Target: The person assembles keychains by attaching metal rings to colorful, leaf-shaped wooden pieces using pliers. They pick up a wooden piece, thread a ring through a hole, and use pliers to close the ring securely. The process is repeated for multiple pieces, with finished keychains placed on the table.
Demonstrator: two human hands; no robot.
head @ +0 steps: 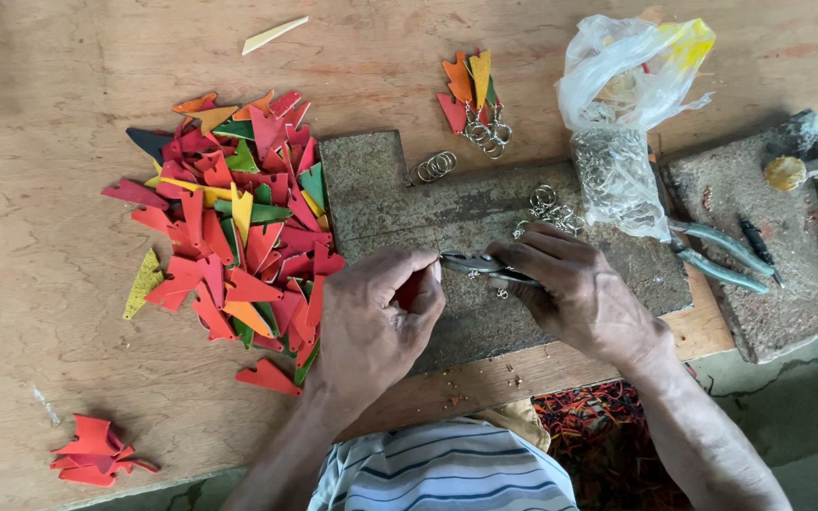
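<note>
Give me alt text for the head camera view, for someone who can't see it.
A person's right hand holds pliers toward the left hand over a worn metal block on a wooden table. A pile of red, orange and green cut shapes lies left.

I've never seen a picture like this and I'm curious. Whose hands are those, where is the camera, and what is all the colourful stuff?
The camera sits on a person's head and looks down, so you see that person's own two hands over a wooden table. The right hand holds small pliers. The left hand pinches something small and reddish at the pliers' tip; what it is, I cannot tell. Both work above a rough grey slab. Left of it lies a pile of red, orange and green cut shapes. Further back are loose metal rings and a plastic bag of rings.
</note>
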